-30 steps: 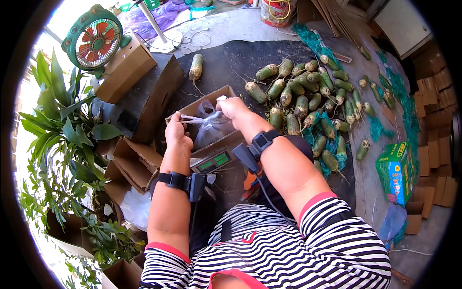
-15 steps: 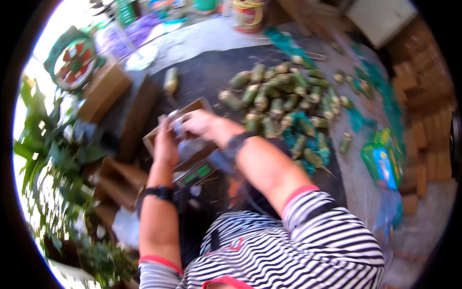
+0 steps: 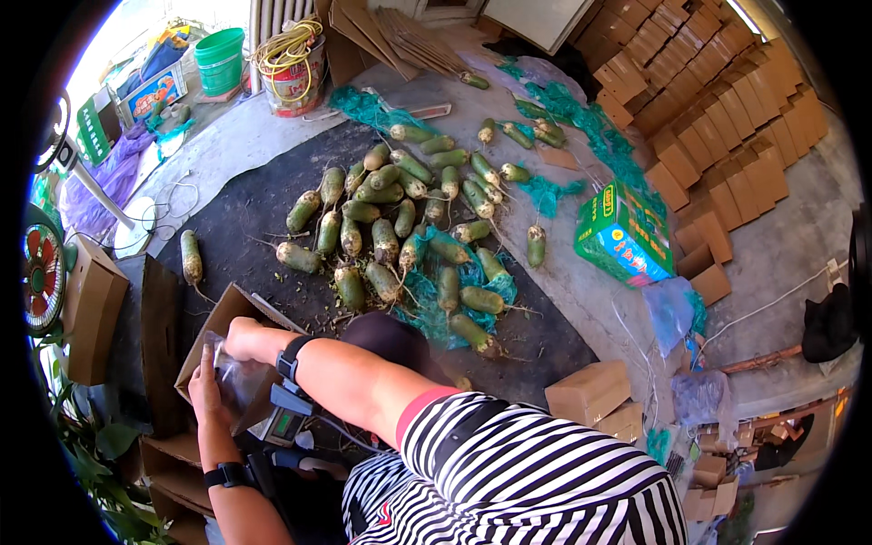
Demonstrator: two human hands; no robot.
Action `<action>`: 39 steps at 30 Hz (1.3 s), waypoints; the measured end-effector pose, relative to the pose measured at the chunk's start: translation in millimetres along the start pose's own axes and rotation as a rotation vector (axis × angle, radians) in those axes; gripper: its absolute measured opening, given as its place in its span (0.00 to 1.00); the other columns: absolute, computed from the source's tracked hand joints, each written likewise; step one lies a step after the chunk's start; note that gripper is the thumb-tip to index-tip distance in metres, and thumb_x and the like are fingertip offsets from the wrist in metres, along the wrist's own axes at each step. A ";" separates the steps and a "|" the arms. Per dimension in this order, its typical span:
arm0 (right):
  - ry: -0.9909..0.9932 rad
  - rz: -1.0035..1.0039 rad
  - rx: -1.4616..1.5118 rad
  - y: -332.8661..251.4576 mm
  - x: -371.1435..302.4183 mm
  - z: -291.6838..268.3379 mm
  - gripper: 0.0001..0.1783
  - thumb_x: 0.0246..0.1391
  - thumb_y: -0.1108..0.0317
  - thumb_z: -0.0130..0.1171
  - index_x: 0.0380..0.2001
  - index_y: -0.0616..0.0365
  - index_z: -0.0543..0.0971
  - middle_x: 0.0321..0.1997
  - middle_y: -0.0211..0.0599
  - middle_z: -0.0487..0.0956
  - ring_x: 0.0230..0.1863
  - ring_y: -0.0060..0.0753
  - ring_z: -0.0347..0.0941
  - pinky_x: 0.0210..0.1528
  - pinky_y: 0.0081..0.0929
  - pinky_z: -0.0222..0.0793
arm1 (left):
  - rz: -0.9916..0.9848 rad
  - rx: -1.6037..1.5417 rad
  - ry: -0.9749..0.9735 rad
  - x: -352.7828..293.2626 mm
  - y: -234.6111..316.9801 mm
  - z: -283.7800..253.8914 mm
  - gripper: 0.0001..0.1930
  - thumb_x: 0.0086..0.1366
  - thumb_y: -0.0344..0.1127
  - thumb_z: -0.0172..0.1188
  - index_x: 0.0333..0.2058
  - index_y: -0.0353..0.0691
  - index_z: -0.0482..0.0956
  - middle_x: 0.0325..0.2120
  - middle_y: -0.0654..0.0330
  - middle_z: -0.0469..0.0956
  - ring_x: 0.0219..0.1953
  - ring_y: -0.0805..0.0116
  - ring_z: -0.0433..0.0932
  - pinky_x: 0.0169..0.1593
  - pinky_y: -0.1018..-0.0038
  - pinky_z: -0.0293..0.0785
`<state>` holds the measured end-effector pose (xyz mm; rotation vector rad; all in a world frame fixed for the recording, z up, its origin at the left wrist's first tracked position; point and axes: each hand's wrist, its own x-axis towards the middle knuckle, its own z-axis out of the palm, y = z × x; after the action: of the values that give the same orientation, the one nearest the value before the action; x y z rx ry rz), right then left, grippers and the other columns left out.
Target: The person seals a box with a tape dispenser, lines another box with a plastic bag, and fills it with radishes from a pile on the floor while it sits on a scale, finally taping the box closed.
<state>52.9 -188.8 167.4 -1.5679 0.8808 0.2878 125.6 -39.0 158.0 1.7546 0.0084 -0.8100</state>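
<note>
Sunlit concrete floor (image 3: pixel 781 254) with a dark mat (image 3: pixel 245 218), stacked cardboard boxes (image 3: pixel 718 109), and a green bucket (image 3: pixel 221 59).

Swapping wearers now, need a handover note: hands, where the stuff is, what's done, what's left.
Left hand grips the clear plastic bag at its left edge.
Right hand holds the bag's top, inside the open cardboard box.
The box sits on a scale.
Done: bag set into the box. No radish shows in it.
Left: green radishes are piled on the dark mat, one stray near the box.

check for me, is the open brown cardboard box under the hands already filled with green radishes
No, the open brown cardboard box holds only a clear plastic bag gripped by both hands; the green radishes lie on the ground.
</note>
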 end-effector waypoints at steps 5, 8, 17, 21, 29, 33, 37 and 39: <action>-0.064 0.428 1.115 22.7 65.8 16.0 0.22 0.62 0.61 0.34 0.28 0.65 0.74 0.18 0.47 0.76 0.15 0.36 0.73 0.15 0.31 0.70 | 0.082 0.465 0.080 6.7 -8.6 -11.8 0.25 0.60 0.55 0.64 0.20 0.37 0.75 0.14 0.67 0.69 0.12 0.76 0.64 0.16 0.75 0.62; 0.111 0.437 1.249 27.7 93.8 38.6 0.21 0.61 0.64 0.33 0.37 0.68 0.75 0.29 0.53 0.80 0.20 0.40 0.76 0.22 0.34 0.75 | 0.462 0.960 0.130 21.0 -33.5 -25.7 0.21 0.60 0.45 0.61 0.19 0.29 0.77 0.20 0.47 0.78 0.22 0.49 0.78 0.32 0.58 0.75; 0.572 0.056 0.342 18.0 93.3 37.0 0.16 0.56 0.71 0.48 0.46 0.66 0.73 0.51 0.60 0.76 0.51 0.56 0.75 0.56 0.47 0.70 | 0.238 1.388 -0.170 49.5 -62.5 -9.4 0.18 0.58 0.37 0.58 0.44 0.31 0.80 0.45 0.38 0.78 0.53 0.43 0.75 0.56 0.58 0.71; 0.561 -0.307 -0.600 -5.5 12.8 29.3 0.11 0.58 0.69 0.52 0.42 0.51 0.80 0.54 0.41 0.73 0.58 0.43 0.69 0.57 0.37 0.66 | 0.173 1.356 -0.264 37.7 -43.2 6.7 0.21 0.57 0.39 0.60 0.46 0.29 0.80 0.47 0.39 0.77 0.54 0.47 0.75 0.57 0.60 0.71; 0.097 -0.381 -1.307 17.9 27.4 29.1 0.19 0.55 0.63 0.57 0.51 0.48 0.81 0.57 0.35 0.78 0.61 0.37 0.67 0.59 0.38 0.59 | 0.145 1.231 -0.316 31.8 -52.9 -12.7 0.18 0.57 0.39 0.57 0.38 0.27 0.81 0.38 0.35 0.79 0.46 0.42 0.79 0.51 0.56 0.74; -0.035 -0.324 -1.448 -0.4 25.7 51.9 0.21 0.59 0.61 0.55 0.55 0.49 0.78 0.63 0.35 0.73 0.67 0.39 0.64 0.68 0.42 0.52 | 0.450 1.132 -0.176 -11.1 -26.3 -20.2 0.15 0.60 0.36 0.53 0.40 0.32 0.79 0.42 0.39 0.78 0.48 0.41 0.76 0.54 0.55 0.71; 0.115 -0.342 -1.390 24.3 57.3 29.4 0.19 0.49 0.60 0.63 0.47 0.47 0.83 0.54 0.34 0.80 0.61 0.39 0.69 0.58 0.39 0.61 | 0.439 0.991 -0.364 2.2 -32.1 10.9 0.18 0.61 0.40 0.54 0.45 0.34 0.79 0.47 0.41 0.77 0.51 0.41 0.75 0.55 0.58 0.71; 0.021 -0.421 -1.382 6.4 38.2 34.7 0.20 0.48 0.62 0.63 0.46 0.53 0.82 0.50 0.40 0.81 0.58 0.42 0.73 0.57 0.40 0.66 | 0.303 1.113 -0.552 25.5 -67.3 -10.0 0.22 0.61 0.45 0.53 0.45 0.34 0.80 0.46 0.40 0.78 0.50 0.43 0.76 0.54 0.59 0.72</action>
<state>84.8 -170.3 130.7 -2.9617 0.2511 0.6411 123.4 -16.5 88.9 2.3587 -1.2536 -1.1430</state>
